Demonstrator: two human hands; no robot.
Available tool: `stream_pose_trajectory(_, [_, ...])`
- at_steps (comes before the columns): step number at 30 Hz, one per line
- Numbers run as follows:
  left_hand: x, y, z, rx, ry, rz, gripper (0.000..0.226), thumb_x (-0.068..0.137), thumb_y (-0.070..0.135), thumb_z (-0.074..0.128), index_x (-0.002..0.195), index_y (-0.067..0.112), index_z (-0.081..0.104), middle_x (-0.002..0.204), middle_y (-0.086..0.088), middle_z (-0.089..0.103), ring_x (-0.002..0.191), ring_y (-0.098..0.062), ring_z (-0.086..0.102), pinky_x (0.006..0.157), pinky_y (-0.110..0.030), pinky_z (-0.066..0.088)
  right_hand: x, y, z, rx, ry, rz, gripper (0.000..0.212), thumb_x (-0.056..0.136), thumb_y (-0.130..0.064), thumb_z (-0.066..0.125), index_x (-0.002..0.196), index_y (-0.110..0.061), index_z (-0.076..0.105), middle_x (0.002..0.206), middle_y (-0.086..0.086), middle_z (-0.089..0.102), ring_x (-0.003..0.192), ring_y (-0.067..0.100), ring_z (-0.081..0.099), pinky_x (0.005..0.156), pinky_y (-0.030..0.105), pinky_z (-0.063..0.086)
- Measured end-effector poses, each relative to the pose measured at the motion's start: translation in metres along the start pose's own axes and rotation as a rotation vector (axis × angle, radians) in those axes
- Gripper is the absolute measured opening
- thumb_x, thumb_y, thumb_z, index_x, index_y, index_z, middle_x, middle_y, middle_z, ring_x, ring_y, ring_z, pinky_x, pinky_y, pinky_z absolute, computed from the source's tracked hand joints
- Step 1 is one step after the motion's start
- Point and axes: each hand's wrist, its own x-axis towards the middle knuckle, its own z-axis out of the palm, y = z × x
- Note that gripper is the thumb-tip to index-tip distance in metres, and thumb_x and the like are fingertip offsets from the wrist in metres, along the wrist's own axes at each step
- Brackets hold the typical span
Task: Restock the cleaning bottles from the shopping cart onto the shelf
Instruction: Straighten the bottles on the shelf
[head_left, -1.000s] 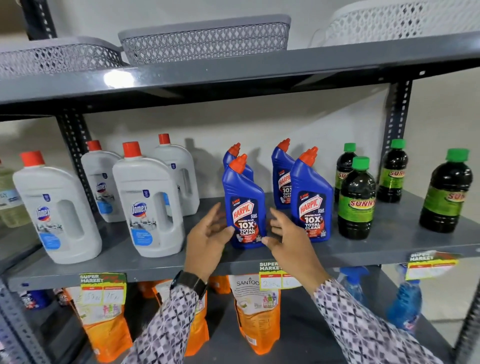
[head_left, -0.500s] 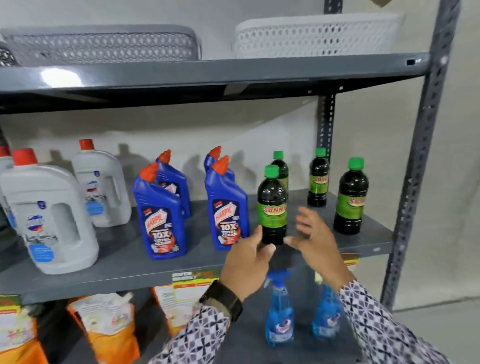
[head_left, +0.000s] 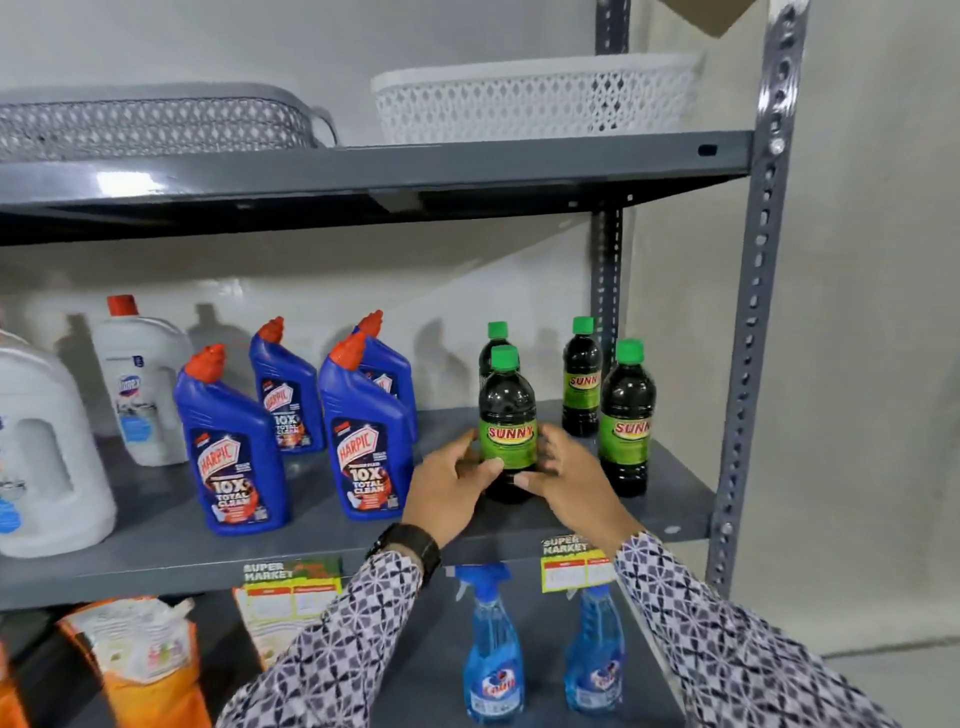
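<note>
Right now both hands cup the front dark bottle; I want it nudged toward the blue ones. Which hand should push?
Probably the right hand: it sits on the front dark bottle's far side from the blue bottles.

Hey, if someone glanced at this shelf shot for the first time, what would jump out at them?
First, the two hands, left hand and right hand, cupping a dark Sunny bottle with a green cap at the front of the middle shelf. Next, the blue Harpic bottles with red-orange caps standing to its left. Up top, a white basket sits on the upper shelf.
</note>
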Motion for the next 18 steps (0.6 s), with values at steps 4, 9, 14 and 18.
stream_pose_trajectory(4, [0.003,-0.002,0.002,-0.050,-0.065,0.044,0.050,0.092,0.024,0.071,0.140,0.030,0.057,0.111,0.024,0.069,0.096,0.022,0.063,0.089,-0.003,0.048,0.000,0.010,-0.017,-0.004,-0.021,-0.034,0.069,0.086,0.003,0.075,0.147,-0.018,0.052,0.134,-0.001,0.070,0.121,0.015,0.067,0.106,0.033,0.052])
stream_pose_trajectory(9, [-0.001,-0.008,0.004,-0.112,-0.043,0.080,0.055,0.089,0.015,0.074,0.140,0.026,0.057,0.115,0.019,0.069,0.096,0.017,0.067,0.082,-0.006,0.052,0.001,0.023,-0.020,0.023,-0.023,-0.047,0.074,0.083,0.003,0.079,0.150,-0.014,0.052,0.136,0.001,0.070,0.124,0.018,0.068,0.110,0.038,0.052])
stream_pose_trajectory(14, [-0.001,-0.011,0.007,-0.128,-0.021,0.089,0.057,0.088,0.013,0.075,0.142,0.021,0.055,0.114,0.015,0.069,0.094,0.018,0.067,0.079,-0.004,0.051,0.001,0.027,-0.017,0.013,-0.022,-0.058,0.074,0.082,-0.001,0.080,0.149,-0.012,0.051,0.139,0.004,0.069,0.127,0.020,0.066,0.113,0.046,0.050])
stream_pose_trajectory(18, [-0.001,-0.011,0.007,-0.118,-0.030,0.090,0.057,0.089,0.016,0.074,0.142,0.022,0.055,0.116,0.014,0.068,0.095,0.020,0.065,0.081,-0.004,0.052,0.001,0.026,-0.018,0.007,-0.017,-0.039,0.076,0.082,0.001,0.081,0.151,-0.010,0.049,0.140,0.006,0.068,0.125,0.021,0.068,0.111,0.045,0.052])
